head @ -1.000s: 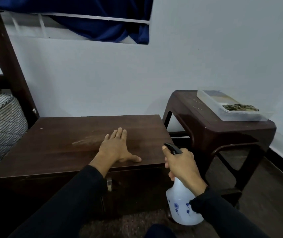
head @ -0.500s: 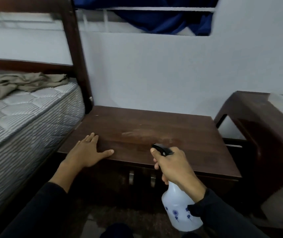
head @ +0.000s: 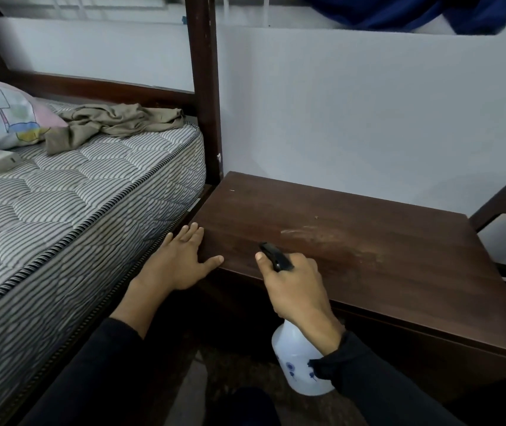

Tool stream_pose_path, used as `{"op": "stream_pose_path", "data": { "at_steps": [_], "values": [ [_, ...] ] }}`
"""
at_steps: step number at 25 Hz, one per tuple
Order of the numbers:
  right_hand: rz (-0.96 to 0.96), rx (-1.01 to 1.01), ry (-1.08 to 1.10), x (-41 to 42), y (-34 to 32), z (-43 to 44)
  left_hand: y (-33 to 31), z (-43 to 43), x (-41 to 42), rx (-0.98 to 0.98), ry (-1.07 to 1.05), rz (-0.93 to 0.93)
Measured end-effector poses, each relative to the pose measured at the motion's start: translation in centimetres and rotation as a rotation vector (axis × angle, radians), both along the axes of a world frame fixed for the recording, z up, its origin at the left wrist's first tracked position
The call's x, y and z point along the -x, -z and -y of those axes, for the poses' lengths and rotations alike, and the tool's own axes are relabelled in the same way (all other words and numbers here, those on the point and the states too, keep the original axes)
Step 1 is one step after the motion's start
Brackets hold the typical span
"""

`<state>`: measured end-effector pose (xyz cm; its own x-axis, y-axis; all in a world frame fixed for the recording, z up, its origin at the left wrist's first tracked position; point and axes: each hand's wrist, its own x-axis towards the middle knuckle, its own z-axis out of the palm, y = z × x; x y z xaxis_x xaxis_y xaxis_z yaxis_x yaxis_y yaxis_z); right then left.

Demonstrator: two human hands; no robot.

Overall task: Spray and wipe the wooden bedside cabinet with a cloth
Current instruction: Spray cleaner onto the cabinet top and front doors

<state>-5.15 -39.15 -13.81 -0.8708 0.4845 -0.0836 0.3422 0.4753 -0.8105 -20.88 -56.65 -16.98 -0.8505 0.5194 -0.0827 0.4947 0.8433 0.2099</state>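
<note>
Right hand (head: 294, 290) grasping spray bottle (head: 299, 367) at black head, nozzle over front edge of wooden bedside cabinet (head: 383, 241). Left hand (head: 181, 262), 9 o'clock of right, released, fingers straight, resting on cabinet's left front corner. Pale smear on cabinet top, 2 o'clock of right hand. Crumpled olive cloth (head: 113, 121) on striped mattress (head: 61, 195), 11 o'clock.

- cabinet (head: 353, 241): dark brown wood grain, pale dusty smear mid-top
- spray bottle (head: 294, 364): milky white body, small blue flower prints, black trigger
- mattress (head: 61, 204): grey-and-white stripes, quilted; dark-and-light striped piping along the edge
- pillow (head: 3, 118): pastel patches in pink, blue and yellow, thin outlined shapes
- cloth (head: 116, 121) on the bed: plain olive-khaki
- bed post (head: 204, 87): dark brown, close to cabinet tone
- wall (head: 353, 118): plain pale blue-white
- curtain (head: 414, 10): deep blue
- sleeves (head: 98, 379): black
</note>
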Motion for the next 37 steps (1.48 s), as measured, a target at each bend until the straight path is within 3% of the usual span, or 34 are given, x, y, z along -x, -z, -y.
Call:
{"op": "stream_pose_path", "data": {
  "at_steps": [3, 7, 15, 20, 24, 29, 32, 34, 37],
  "values": [
    [-0.063, 0.119, 0.088, -2.0, 0.2, -0.4, -0.1, -0.6, -2.3, -0.051, 0.112, -0.025],
    [-0.124, 0.124, 0.200, -5.1, -0.7, -0.6, -0.4, -2.3, -5.7, -0.071, 0.256, -0.009],
    [-0.237, 0.105, 0.244, -10.4, 0.6, -0.8, 0.3, -5.9, -6.7, 0.056, 0.201, 0.069],
    [-0.132, 0.114, 0.325, -14.0, 4.6, -1.6, -0.3, -5.9, -6.1, 0.047, 0.211, 0.142],
    [-0.152, 0.045, 0.355, -15.8, 7.4, -1.8, 0.7, -6.1, -8.3, 0.047, 0.201, -0.028],
    [-0.173, 0.060, 0.427, -18.6, 9.8, 0.2, 2.2, -6.4, -13.7, -0.015, 0.424, -0.216],
    [-0.170, 0.064, 0.423, -19.4, 10.9, 1.2, 4.3, -5.9, -16.0, -0.026, 0.441, -0.307],
    [-0.171, 0.062, 0.428, -19.9, 11.4, 1.5, 5.9, -5.8, -17.8, -0.060, 0.394, -0.320],
    [-0.187, 0.065, 0.449, -20.5, 11.9, 1.6, 8.8, -5.8, -20.7, -0.042, 0.316, -0.190]
  ]
}}
